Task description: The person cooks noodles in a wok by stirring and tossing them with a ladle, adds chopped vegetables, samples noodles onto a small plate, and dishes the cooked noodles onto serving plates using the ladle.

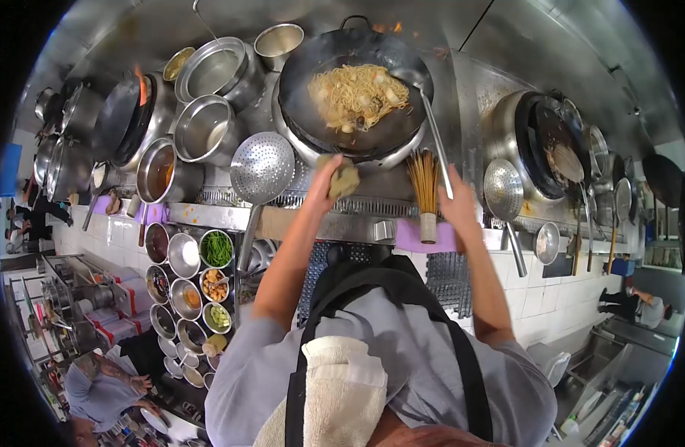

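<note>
Noodles (357,93) with pale chunks of food lie in a large black wok (301,74) on the stove. My left hand (324,182) is closed on a folded yellowish-brown cloth (345,179) at the wok's near rim; whether it also grips a wok handle is hidden. Closed around the long metal handle of a ladle (435,134), my right hand (457,197) is right of the wok. The ladle's bowl rests inside the wok, beside the noodles. Just left of that hand stands a bamboo wok brush (423,182).
A perforated strainer (262,165) lies left of the wok, near metal pots (205,128). Bowls of ingredients (185,255) stand lower left. Another strainer (504,190) and a second wok (558,145) are right. Flames (141,86) rise far left. Other people (108,391) stand in the background.
</note>
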`<control>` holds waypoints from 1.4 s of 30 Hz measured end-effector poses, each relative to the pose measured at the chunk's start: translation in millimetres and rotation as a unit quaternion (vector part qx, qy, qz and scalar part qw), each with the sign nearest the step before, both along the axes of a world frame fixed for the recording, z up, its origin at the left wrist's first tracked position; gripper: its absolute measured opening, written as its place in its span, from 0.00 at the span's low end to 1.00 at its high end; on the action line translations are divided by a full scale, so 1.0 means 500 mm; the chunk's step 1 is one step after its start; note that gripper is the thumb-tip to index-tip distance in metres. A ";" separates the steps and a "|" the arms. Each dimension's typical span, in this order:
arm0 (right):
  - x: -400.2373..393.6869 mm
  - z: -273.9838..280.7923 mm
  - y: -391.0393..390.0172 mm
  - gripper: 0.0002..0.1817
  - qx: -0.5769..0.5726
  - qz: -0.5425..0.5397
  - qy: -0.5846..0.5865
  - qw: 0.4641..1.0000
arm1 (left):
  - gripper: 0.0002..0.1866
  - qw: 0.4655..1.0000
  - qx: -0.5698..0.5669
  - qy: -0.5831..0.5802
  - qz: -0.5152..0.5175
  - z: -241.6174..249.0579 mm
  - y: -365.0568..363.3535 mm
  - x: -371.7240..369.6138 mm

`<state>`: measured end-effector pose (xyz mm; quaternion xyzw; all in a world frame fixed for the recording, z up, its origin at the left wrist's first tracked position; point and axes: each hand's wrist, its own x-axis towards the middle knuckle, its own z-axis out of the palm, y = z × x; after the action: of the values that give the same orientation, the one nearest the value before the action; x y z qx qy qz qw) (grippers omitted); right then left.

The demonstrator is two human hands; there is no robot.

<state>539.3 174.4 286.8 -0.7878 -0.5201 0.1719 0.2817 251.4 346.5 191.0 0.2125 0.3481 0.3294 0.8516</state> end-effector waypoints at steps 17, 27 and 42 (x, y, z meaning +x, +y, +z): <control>-0.045 -0.032 0.359 0.12 -0.058 0.015 0.430 0.901 | 0.31 0.985 -0.145 -0.089 -0.020 0.059 -0.017 -0.028; -0.016 0.050 0.009 0.37 -0.167 0.157 -0.177 0.957 | 0.17 0.980 -0.191 -0.044 -0.030 -0.037 0.103 0.088; -0.115 0.102 -0.063 0.35 -0.185 0.097 0.026 0.978 | 0.20 0.999 -0.025 -0.012 -0.021 -0.039 -0.164 -0.032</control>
<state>481.9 142.8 337.9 -0.7675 -0.5454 0.3122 0.1266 235.6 264.3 171.3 0.1947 0.3414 0.3054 0.8673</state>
